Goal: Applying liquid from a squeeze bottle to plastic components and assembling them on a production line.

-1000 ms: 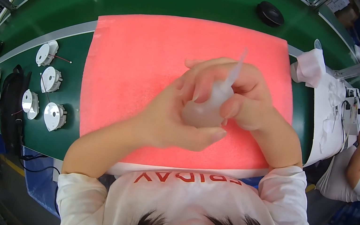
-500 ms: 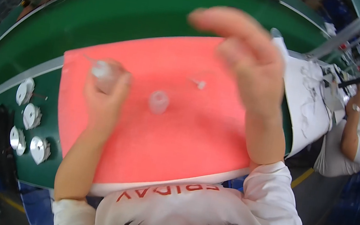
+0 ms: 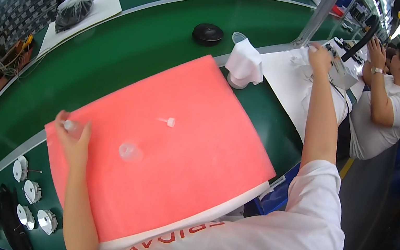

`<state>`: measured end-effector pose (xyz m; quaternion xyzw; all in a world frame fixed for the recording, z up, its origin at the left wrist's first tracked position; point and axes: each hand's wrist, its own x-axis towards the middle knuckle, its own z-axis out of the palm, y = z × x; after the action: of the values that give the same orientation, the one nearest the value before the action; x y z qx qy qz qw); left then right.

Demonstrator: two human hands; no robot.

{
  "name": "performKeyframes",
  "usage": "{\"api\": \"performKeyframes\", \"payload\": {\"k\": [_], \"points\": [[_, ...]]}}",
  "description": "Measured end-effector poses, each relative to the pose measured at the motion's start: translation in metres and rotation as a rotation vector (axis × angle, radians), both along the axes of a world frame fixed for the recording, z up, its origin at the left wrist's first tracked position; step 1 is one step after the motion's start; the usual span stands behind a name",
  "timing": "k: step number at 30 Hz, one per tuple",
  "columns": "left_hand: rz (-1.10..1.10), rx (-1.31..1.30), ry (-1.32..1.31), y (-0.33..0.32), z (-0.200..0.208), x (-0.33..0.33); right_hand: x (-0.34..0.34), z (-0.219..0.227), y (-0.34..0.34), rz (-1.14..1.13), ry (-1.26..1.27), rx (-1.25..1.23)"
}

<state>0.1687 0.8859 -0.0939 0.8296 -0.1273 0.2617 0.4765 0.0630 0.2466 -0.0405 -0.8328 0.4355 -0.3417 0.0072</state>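
My left hand (image 3: pixel 72 138) is closed around a small clear bottle (image 3: pixel 77 129) with a white top, above the left edge of the pink mat (image 3: pixel 192 171). A second clear bottle (image 3: pixel 130 152), open at its end, rests on the mat to the right of that hand. Farther right on the mat lies a white cap with a thin nozzle tip (image 3: pixel 171 122). My right hand (image 3: pixel 320 59) is stretched far to the right, over the white sheet and beside some crumpled white material (image 3: pixel 302 58). Its fingers are drawn together; whatever they grip is too small to make out.
A container draped with a whitish cloth (image 3: pixel 245 65) stands beyond the mat's far right corner. A black round lid-like object (image 3: pixel 207 34) sits on the green table (image 3: pixel 144 49). White round parts (image 3: pixel 32 192) lie at left. Another person (image 3: pixel 384 103) works at the right.
My right hand has swung from above the mat out to the far right. The view has turned rightward. The bottle stays in my left hand.
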Motion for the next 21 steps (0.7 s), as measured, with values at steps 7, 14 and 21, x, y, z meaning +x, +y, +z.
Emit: {"api": "performKeyframes", "payload": {"k": [7,14,21], "points": [[-0.059,0.367,-0.694,0.018,0.028,-0.044,-0.017,-0.063,0.010,-0.080,0.405,0.013],[-0.591,-0.022,-0.002,-0.032,0.014,-0.069,-0.025,-0.008,0.022,-0.129,0.061,-0.106],[-0.819,0.216,0.449,-0.013,-0.007,-0.051,-0.006,0.053,0.094,0.817,-1.157,1.018]]}}
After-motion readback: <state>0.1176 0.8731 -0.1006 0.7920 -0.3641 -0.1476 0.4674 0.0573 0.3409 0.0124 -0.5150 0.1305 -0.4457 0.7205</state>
